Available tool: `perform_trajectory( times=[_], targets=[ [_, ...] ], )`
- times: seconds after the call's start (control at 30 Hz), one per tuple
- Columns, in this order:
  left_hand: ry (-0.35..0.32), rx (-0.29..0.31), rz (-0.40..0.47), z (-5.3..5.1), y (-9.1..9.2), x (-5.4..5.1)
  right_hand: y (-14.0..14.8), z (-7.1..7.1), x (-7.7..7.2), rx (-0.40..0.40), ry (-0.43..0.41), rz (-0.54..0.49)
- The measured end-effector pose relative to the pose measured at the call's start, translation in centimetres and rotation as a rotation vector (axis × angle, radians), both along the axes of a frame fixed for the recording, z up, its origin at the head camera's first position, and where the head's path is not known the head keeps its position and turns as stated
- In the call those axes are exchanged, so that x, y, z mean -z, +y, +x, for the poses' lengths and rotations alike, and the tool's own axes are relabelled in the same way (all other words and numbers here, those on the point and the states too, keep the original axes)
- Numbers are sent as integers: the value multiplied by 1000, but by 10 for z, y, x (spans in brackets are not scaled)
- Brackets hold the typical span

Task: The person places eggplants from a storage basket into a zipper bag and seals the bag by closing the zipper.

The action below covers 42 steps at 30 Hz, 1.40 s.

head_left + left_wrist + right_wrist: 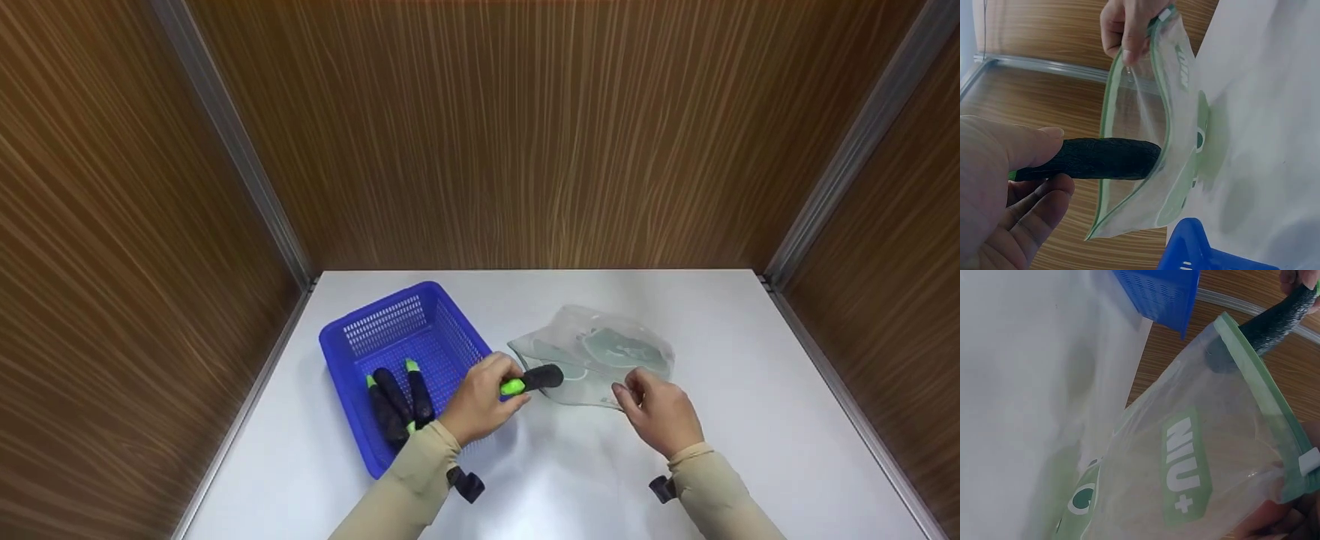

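At left, the blue basket (pixel 384 324) is set aslant, its left rim separated from the tabletop's left edge by a strip of white. Several dark vegetables (pixel 422 397) with bright green ends are contained in it, lying along its near left part. The basket's near right corner is covered in the head view by the left hand (pixel 480 397) and its sleeve. A single dark vegetable (pixel 543 376) is pinched near its green end between that hand's thumb and fingers; its blunt tip is seen through the film, just within the mouth of the clear bag (pixel 592 390). The mouth is held apart, green-edged, with room left around the tip. The bag's far corner, beside the white slider (pixel 1310 462), is gripped by the curled fingers and thumb of the right hand (pixel 664 412). Whether the bag's base is supported by the tabletop (pixel 765 450) cannot be told. A broad white stretch is noted from the right hand to the tabletop's right edge.
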<state>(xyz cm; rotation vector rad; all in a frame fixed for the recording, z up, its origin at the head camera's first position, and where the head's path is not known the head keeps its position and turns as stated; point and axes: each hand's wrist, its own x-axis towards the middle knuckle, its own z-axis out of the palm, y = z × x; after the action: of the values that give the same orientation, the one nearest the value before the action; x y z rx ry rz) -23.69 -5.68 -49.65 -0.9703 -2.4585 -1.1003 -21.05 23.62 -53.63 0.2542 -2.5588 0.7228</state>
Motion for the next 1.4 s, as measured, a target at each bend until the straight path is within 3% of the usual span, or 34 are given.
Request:
perform_trajectory(
  times=[0.17,0.4,0.73,1.03,1.4],
  targets=[
    [-7,-27,-34,2,5,6,0,2,-3,-2,11,-3],
    [44,-29,-49,4,14,12,-2,5,-6,-41,83,-17],
    [2,-45,-43,9,28,20,-3,7,-9,-52,108,-2],
    [55,-29,-78,13,36,26,-3,9,-15,-58,115,-2],
    [129,-20,-195,18,45,34,-4,12,-18,-69,109,4]
  ],
)
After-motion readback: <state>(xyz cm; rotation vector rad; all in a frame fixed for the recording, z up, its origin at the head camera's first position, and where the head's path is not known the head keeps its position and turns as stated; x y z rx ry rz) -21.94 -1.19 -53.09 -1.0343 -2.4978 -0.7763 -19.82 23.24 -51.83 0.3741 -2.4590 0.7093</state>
